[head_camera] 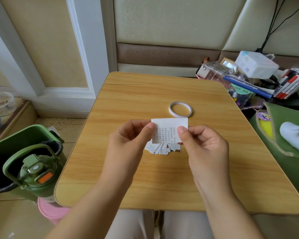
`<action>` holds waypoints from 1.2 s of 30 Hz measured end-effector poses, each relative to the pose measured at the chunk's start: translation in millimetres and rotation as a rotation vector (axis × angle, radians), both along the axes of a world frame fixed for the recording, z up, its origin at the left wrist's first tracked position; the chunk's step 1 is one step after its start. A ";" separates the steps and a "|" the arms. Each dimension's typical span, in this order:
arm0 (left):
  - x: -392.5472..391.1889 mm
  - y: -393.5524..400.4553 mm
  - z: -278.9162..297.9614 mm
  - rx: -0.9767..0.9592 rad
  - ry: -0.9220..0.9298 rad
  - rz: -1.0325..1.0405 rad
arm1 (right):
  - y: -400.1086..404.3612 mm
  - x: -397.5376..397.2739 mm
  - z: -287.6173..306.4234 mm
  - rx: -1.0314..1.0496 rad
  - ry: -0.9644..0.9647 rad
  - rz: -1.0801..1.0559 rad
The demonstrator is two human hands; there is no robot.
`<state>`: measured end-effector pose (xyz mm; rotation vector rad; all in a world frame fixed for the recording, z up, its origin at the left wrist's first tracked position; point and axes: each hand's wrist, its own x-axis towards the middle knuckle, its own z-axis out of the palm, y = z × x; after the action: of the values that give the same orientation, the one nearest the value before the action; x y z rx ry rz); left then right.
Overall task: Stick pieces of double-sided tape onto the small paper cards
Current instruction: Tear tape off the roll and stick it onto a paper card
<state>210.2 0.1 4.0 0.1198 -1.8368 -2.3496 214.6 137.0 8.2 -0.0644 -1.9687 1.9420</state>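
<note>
A white piece of printed paper point(167, 129) is held above the wooden table point(162, 178). My left hand point(128, 137) pinches its left edge between thumb and fingers. My right hand point(204, 142) pinches its right side. Under the paper, on the table, lies a small heap of several printed paper cards point(160, 149). A white roll of double-sided tape point(180, 109) lies flat on the table just beyond the paper, apart from both hands.
A green bin point(16, 152) with a green bottle point(38, 171) stands left of the table. To the right are a green bag point(286, 144) and a cluttered pile of boxes and pens point(257, 75). A padded wall rises behind the table.
</note>
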 end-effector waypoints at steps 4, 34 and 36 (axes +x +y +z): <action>-6.0 -1.5 6.3 0.054 -0.042 -0.156 | 1.6 0.8 2.1 0.031 -0.003 0.013; 3.6 6.1 5.6 0.084 0.052 -0.113 | -3.5 3.3 12.3 -0.045 0.045 -0.045; 2.4 2.5 4.3 0.067 0.038 -0.129 | -1.3 2.9 12.3 0.008 0.052 -0.026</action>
<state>212.6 2.6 8.2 -0.0363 -1.7995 -2.4819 217.5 135.8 20.5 -0.0365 -1.9327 1.9000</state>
